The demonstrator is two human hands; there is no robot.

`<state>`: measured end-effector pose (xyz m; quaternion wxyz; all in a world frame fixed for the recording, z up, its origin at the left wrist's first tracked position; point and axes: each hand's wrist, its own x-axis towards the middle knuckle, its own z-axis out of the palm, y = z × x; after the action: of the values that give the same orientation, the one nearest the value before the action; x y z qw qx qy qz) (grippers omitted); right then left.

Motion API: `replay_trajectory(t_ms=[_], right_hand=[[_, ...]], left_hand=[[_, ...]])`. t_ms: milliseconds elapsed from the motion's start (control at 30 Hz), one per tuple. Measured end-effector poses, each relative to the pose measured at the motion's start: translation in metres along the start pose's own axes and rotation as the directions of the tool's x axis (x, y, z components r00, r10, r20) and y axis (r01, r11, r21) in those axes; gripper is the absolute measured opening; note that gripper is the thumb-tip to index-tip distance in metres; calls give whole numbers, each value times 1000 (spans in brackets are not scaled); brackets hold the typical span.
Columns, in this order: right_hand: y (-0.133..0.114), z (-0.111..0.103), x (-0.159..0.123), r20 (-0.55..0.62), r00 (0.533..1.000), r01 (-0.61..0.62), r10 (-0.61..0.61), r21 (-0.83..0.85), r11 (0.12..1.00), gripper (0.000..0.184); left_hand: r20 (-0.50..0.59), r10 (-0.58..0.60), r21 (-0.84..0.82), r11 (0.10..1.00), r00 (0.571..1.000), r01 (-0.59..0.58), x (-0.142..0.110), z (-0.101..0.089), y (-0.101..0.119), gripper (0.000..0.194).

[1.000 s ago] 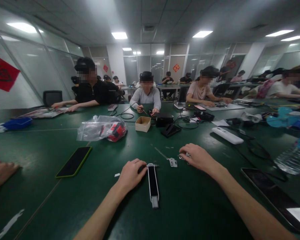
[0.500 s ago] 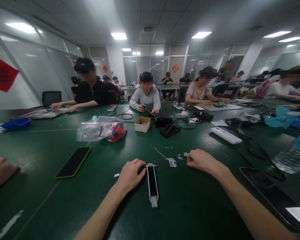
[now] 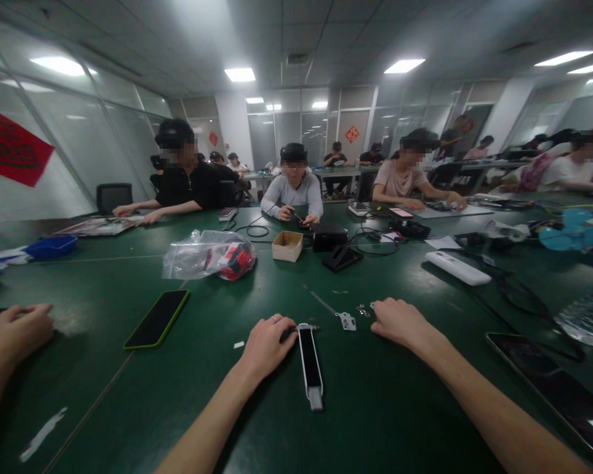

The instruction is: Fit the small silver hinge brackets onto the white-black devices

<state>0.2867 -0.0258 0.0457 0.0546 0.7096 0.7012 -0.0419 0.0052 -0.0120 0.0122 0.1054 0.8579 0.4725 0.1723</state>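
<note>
My left hand (image 3: pixel 268 345) lies on the table with its fingers curled together at the upper left end of a slim white-framed device (image 3: pixel 310 359). That device has a long dark face and a grey block at its near end. My right hand (image 3: pixel 400 320) is closed, knuckles up, its fingertips against the table and mostly hidden. Beside its index finger, a small metal piece (image 3: pixel 373 305) peeks out. Between the hands are a small silver bracket (image 3: pixel 346 321) with a thin strip (image 3: pixel 323 303) and a few tiny metal bits (image 3: pixel 362 310).
A green-edged phone (image 3: pixel 157 318) lies left, near another person's hand (image 3: pixel 22 329). Farther back are a plastic bag with red items (image 3: pixel 212 255), an open small box (image 3: pixel 287 246) and a black stand (image 3: pixel 342 258). A white case (image 3: pixel 457 268), dark phone (image 3: pixel 548 388) and bottle (image 3: pixel 586 316) lie right.
The whole view has shifted slightly, so things appear farther right. My right hand has come a little closer to the small metal piece, now covering more of it. My left hand stays by the device.
</note>
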Motion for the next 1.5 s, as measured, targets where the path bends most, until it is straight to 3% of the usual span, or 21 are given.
replay_trajectory(t_ms=[400,600,700,867,1133,1267,1500], right_hand=[[-2,1,3,-30,1000,-11,10,-41,999,19],[-15,-3,0,-240,969,76,-67,27,997,20],[-29,2,-2,-365,914,221,-176,85,972,15],[-55,21,-6,-585,730,474,-352,63,878,12],[-86,40,-12,-718,517,697,-467,36,717,18],[-88,44,-10,-744,470,751,-475,53,659,20],[-86,47,-7,-738,486,768,-467,106,632,19]], left_hand=[[-16,-27,25,999,1000,28,-1,1,2,21],[-29,-13,27,1000,1000,14,-1,1,4,19],[-38,-13,30,999,999,14,-1,-1,6,18],[-102,18,7,1000,995,-17,-2,-3,8,16],[-285,131,-2,990,949,-138,-8,-4,12,20],[-304,260,8,963,916,-271,-10,-5,17,18],[-360,361,4,923,860,-386,-8,2,20,9]])
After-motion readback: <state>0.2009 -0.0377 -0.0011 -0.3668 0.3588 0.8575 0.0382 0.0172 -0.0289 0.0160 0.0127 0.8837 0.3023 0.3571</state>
